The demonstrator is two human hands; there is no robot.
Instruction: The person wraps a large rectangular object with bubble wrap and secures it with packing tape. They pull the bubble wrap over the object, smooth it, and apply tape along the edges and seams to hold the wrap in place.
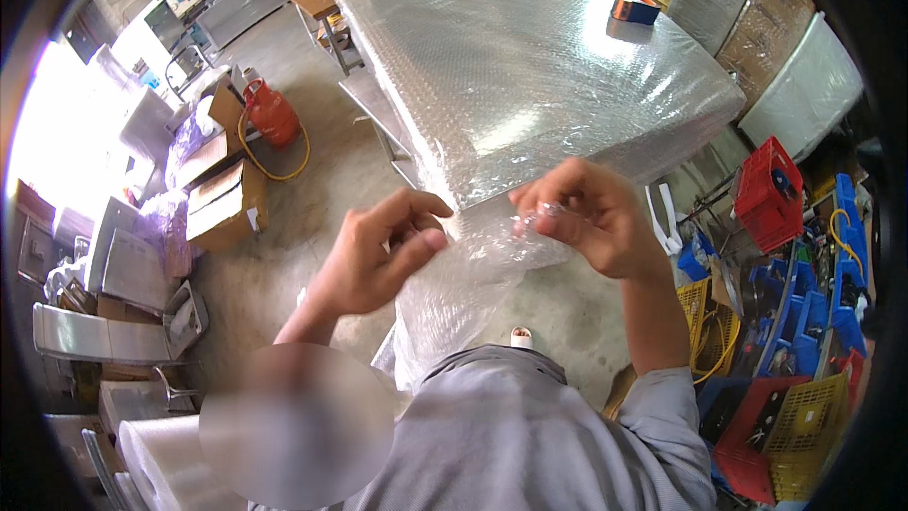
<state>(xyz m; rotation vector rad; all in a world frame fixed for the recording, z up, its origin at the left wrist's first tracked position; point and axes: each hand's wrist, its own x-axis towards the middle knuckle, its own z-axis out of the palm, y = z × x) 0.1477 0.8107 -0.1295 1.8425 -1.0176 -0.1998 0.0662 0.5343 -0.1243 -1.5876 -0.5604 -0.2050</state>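
Head view: my left hand (374, 251) is raised just short of the near corner of a large flat slab wrapped in clear bubble wrap (530, 66), its thumb and forefinger apart with a gap between. My right hand (596, 222) is across that corner, thumb and fingers pinched on crinkled clear plastic film (523, 224). Below, a loose translucent bubble-wrap sheet (454, 293) hangs from the corner toward my waist. The slab's near edge slants off to the right; its left edge runs away from me, with a broad strip of grey concrete floor (322, 180) between it and an opened brown cardboard box (227, 203).
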